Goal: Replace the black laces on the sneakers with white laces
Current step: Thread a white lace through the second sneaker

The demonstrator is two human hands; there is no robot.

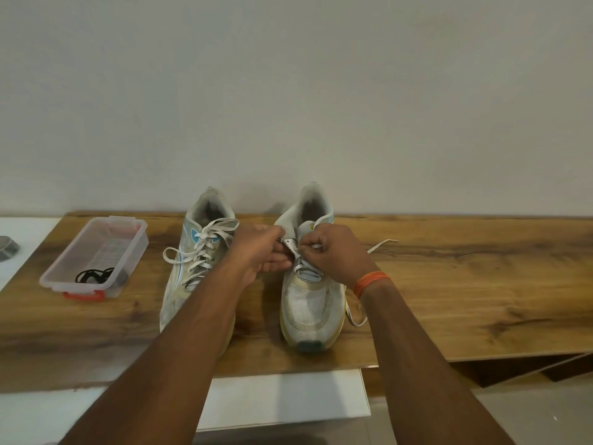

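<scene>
Two worn white sneakers stand on a wooden table [449, 284], toes toward me. The left sneaker [195, 268] is laced with a white lace tied in a bow. On the right sneaker [309, 303], a white lace [303, 268] runs through the lower eyelets, and its loose end [382, 244] trails to the right. My left hand [260, 252] grips the upper left side of this sneaker near the tongue. My right hand [333, 252] pinches the white lace at the upper eyelets. Black laces [93, 275] lie coiled in a clear plastic box [126, 252].
The clear box with red clips stands at the table's left end. A grey round object [7, 248] lies on a white surface at the far left. A white wall rises behind the table. A white cabinet top [282, 396] is below the table's front edge.
</scene>
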